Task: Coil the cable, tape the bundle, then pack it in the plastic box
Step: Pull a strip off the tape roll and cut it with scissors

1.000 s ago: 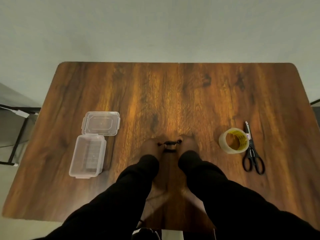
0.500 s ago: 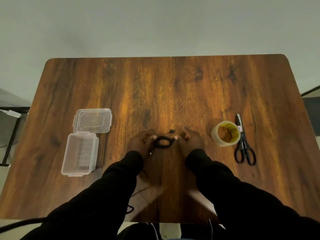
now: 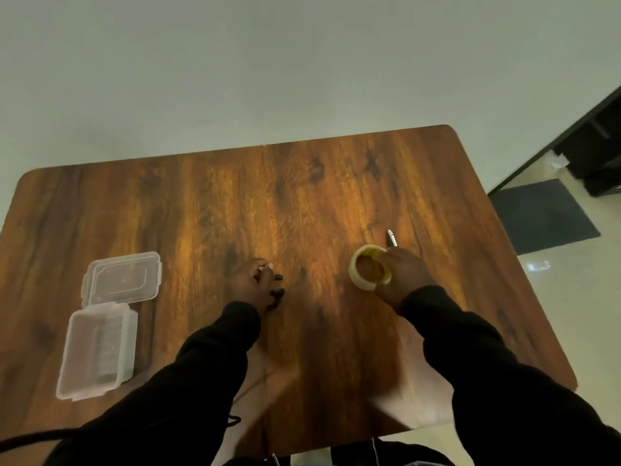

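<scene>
My left hand [image 3: 251, 284] is closed around the small black coiled cable [image 3: 277, 292], whose loops stick out to the right of my fingers, just above the table. My right hand [image 3: 405, 276] grips the roll of clear tape [image 3: 367, 271] at its right side, on the table's right half. The clear plastic box [image 3: 97, 351] stands open at the left with its hinged lid [image 3: 122, 279] folded back behind it. Most of the cable is hidden inside my fist.
The scissors [image 3: 391, 237] lie just behind my right hand, only the blade tips showing. The wooden table [image 3: 302, 203] has its rounded far corner at upper right; a dark mat [image 3: 544, 216] lies on the floor beyond it.
My right hand let go of the cable and moved right onto the tape roll. The left hand now holds the coil alone. The camera swung toward the right.
</scene>
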